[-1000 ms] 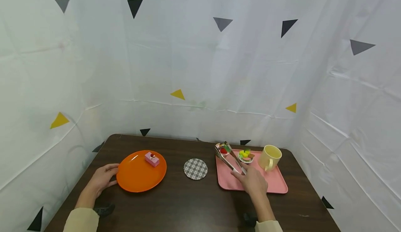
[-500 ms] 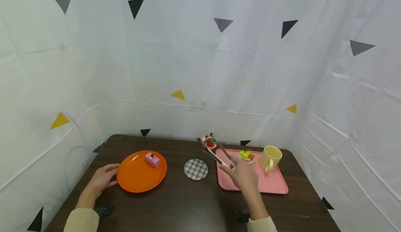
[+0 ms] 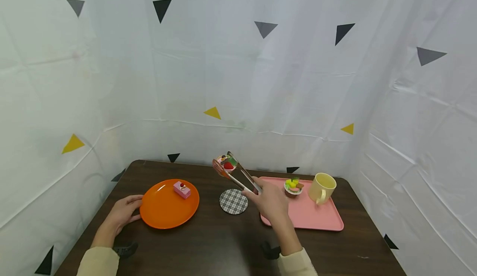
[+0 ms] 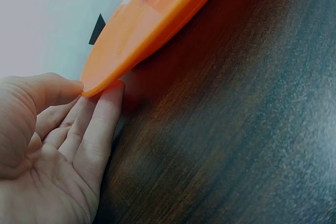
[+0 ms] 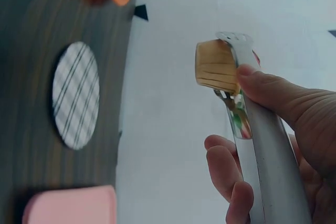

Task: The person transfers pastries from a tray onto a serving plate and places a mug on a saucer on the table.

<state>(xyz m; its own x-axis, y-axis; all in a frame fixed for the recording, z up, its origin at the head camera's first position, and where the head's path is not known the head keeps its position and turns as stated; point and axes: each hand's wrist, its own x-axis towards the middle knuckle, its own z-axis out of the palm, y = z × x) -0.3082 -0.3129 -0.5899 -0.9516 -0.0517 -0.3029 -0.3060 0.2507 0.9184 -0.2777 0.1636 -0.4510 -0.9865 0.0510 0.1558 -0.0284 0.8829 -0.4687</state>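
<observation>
My left hand (image 3: 121, 214) pinches the near-left rim of an orange plate (image 3: 164, 214); in the left wrist view the thumb lies on top and fingers reach beneath. A pink toy cake slice (image 3: 182, 190) with a red berry sits on that plate. My right hand (image 3: 272, 203) grips metal tongs (image 5: 273, 166), thumb along one arm. Between the tongs' tips is a small toy cupcake (image 3: 227, 163) topped with red and green pieces, its tan ridged base (image 5: 215, 66) showing in the right wrist view. The cupcake hangs in the air beyond the checked coaster (image 3: 233, 202).
On the right, a pink tray (image 3: 316, 220) bears a second toy cupcake (image 3: 292, 187) with yellow topping and a pale yellow mug (image 3: 321, 188). The dark wooden table (image 3: 201, 247) is bordered by a white curtain (image 3: 238, 69) with triangles.
The right hand has lifted the cupcake in the tongs off the pink tray and carried it left, past the tray's edge. The left hand and plate have stayed put.
</observation>
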